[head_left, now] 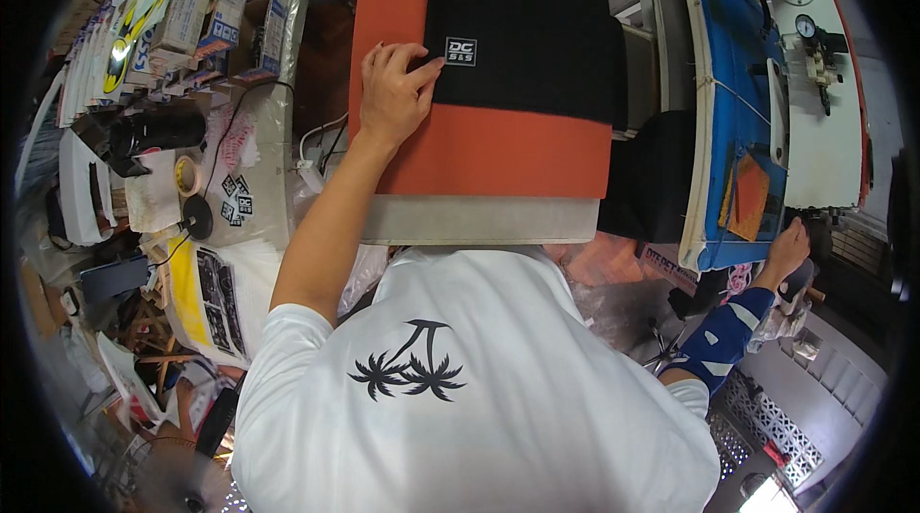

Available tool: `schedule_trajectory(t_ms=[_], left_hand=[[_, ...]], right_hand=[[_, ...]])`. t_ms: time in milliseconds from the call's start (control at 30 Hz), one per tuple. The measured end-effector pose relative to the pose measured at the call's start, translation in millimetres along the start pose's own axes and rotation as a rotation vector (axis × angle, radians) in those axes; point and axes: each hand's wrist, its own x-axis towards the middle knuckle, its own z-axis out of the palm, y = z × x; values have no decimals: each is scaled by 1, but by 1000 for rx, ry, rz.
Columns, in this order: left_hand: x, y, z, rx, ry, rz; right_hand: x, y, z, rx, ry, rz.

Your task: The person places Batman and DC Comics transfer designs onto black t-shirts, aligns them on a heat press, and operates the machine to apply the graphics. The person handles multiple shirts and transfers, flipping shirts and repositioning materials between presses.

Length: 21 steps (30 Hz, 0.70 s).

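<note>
Half-open left hand (396,96) touches black cloth (527,24) beside its label (461,51), perhaps steadying it; right hand (789,251), grip unclear.

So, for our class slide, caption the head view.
Left hand beside a square label on black fabric, right hand near a blue panel.

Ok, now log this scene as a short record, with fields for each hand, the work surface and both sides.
Left hand: over the orange pad, a fingertip at the left edge of the label
Right hand: by the blue panel's near corner; grip unclear
Work surface: black cloth on the pad
Left side: boxes, tape roll, loose labels
Right side: blue panel, gauge
</note>
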Motion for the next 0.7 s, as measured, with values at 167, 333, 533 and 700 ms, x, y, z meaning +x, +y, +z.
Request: schedule_trajectory(t_ms=[167,333,533,700], left_hand=[[-1,2,-1,0,-15,-17],[-2,2,-3,7,-10,7],[2,7,-2,-11,27,39],[2,14,-5,-25,62,49]], right_hand=[[5,12,25,-24,8,-61],[8,0,32,-86,50,-78],[-3,-26,17,-332,14,-168],[-35,-105,-37,-335,19,-167]])
